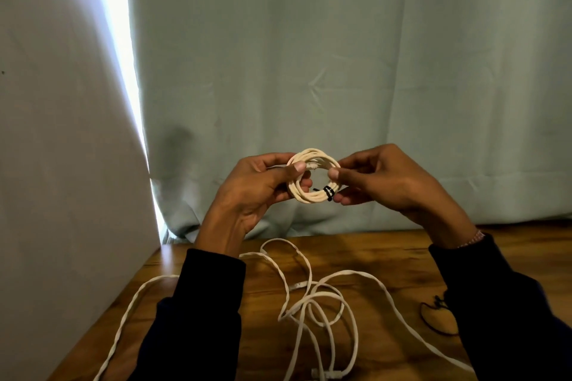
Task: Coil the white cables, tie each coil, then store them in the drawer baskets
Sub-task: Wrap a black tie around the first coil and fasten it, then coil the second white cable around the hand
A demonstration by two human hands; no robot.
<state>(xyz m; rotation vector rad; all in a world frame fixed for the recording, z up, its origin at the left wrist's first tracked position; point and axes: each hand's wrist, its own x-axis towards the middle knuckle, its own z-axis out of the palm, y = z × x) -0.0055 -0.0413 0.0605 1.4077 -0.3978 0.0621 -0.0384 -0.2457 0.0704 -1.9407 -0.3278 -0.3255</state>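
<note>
A small white cable coil is held up above the wooden table, in front of the curtain. A black tie wraps the coil's lower right side. My left hand grips the coil's left side, thumb on top. My right hand pinches its right side just above the tie. Loose white cables lie tangled on the table below, with plug ends near the front edge.
A thin black cord lies on the table at the right, partly behind my right sleeve. A pale green curtain hangs behind the table. A white wall or panel stands along the left side.
</note>
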